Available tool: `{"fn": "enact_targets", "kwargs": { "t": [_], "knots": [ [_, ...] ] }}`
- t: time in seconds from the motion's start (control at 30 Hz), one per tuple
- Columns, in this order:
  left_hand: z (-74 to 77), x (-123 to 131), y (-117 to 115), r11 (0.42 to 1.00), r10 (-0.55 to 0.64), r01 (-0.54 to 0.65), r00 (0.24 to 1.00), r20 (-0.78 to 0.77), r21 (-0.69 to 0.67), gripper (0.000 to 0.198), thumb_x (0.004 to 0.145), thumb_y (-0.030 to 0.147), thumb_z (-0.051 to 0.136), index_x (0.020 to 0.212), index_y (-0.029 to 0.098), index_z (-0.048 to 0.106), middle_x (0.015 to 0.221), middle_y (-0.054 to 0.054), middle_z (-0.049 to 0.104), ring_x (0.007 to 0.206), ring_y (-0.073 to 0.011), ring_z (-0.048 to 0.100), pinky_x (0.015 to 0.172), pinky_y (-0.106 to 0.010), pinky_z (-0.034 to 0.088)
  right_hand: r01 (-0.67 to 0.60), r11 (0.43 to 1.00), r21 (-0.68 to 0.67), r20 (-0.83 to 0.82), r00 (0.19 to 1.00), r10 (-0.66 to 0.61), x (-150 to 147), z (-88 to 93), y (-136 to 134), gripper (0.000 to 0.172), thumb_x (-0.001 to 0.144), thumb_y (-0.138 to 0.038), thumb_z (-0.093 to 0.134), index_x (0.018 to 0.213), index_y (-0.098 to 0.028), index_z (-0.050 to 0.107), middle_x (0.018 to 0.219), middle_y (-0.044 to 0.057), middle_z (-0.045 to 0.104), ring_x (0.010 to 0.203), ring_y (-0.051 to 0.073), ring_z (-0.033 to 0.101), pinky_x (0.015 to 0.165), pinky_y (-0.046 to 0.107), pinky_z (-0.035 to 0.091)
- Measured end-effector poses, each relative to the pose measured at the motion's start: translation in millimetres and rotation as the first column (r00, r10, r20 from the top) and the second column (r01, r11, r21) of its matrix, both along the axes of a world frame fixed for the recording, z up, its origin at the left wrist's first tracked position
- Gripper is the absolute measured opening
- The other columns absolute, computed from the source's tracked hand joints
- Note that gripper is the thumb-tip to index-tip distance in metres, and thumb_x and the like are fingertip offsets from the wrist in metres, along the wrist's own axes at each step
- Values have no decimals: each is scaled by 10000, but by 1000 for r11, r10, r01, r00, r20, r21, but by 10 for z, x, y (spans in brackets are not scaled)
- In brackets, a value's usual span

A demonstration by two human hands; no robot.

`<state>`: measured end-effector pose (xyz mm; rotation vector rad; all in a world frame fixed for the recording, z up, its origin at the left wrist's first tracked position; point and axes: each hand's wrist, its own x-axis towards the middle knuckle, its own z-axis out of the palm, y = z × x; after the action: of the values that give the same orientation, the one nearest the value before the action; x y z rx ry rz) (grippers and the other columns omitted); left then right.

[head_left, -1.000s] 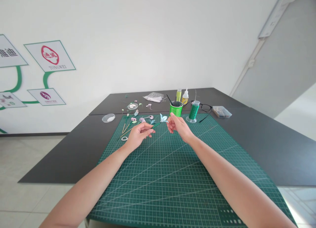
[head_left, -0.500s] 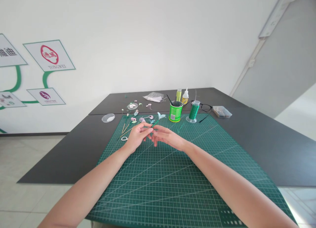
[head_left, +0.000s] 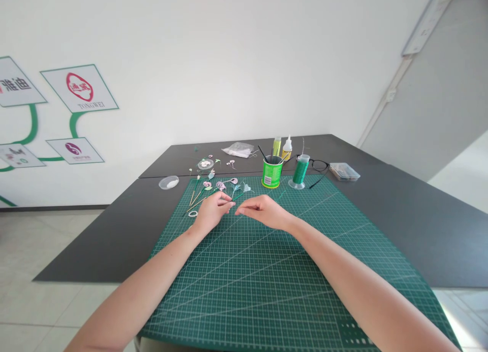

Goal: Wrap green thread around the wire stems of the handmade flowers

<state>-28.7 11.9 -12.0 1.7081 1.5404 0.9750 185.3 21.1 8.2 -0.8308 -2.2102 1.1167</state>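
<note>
My left hand [head_left: 214,209] is closed at the thumb and fingertips on the green stem of a pale blue flower [head_left: 247,188], low over the mat. The flower's head points away to the right. Beside it is a second small blue flower [head_left: 236,188]. My right hand [head_left: 264,211] is apart from the stem, just right of my left, its fingers pinched together; whatever is between them is too small to make out. Several pinkish flowers [head_left: 220,186] lie beyond my left hand. A white ring, perhaps a tape roll [head_left: 193,214], rests by my left wrist.
A green cutting mat [head_left: 251,281] covers the front of the dark table [head_left: 102,240]. Behind my right hand stand a green can [head_left: 272,174] with tools, a green thread spool [head_left: 301,170] and a glue bottle [head_left: 287,149]. Glasses [head_left: 319,165] and a clear box [head_left: 344,172] lie right.
The blue flower has come down toward the mat with my left hand. My right hand has drawn away from the stem to the right, and its fingers have closed into a pinch.
</note>
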Motion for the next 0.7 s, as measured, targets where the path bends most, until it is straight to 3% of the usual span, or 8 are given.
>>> {"fn": "enact_targets", "kwargs": {
  "t": [0.13, 0.3, 0.47, 0.63, 0.7],
  "knots": [
    [21, 16, -57, 988, -114, 133, 973, -200, 81, 93, 873, 308, 675, 827, 229, 655, 836, 13, 787, 771, -198, 726, 696, -287, 474, 31, 999, 9, -151, 988, -30, 57, 60, 22, 400, 915, -466, 605, 895, -122, 809, 569, -22, 461, 535, 83, 312, 500, 248, 255],
    [40, 68, -137, 954, -224, 283, 896, -383, 102, 54, 894, 265, 676, 842, 258, 685, 858, 70, 785, 785, -171, 722, 694, -265, 440, 62, 998, 12, -266, 962, -56, 113, 81, 79, 429, 901, -524, 629, 948, -148, 832, 742, 58, 709, 644, 136, 552, 585, 264, 426],
    [45, 129, -197, 917, -337, 392, 861, -382, 75, 62, 911, 258, 685, 851, 263, 698, 887, 80, 789, 815, -155, 736, 715, -245, 446, 142, 990, 16, -239, 962, -134, 123, 32, 128, 401, 907, -501, 631, 1034, -177, 830, 948, 98, 798, 818, 210, 691, 686, 308, 522],
    [70, 158, -232, 888, -401, 453, 850, -342, 82, 72, 927, 264, 683, 860, 243, 670, 863, 63, 782, 807, -149, 736, 720, -239, 456, 209, 978, 13, -263, 944, -198, 138, 12, 175, 371, 895, -483, 647, 1021, -188, 832, 1038, 97, 799, 931, 241, 718, 788, 340, 556],
    [89, 163, -248, 876, -435, 477, 846, -309, 73, 80, 939, 277, 670, 871, 237, 658, 854, 50, 778, 797, -152, 735, 719, -243, 464, 221, 975, 6, -254, 944, -212, 153, 16, 195, 372, 893, -479, 645, 1014, -181, 833, 1001, 95, 799, 889, 225, 707, 761, 322, 543]
  ]
}}
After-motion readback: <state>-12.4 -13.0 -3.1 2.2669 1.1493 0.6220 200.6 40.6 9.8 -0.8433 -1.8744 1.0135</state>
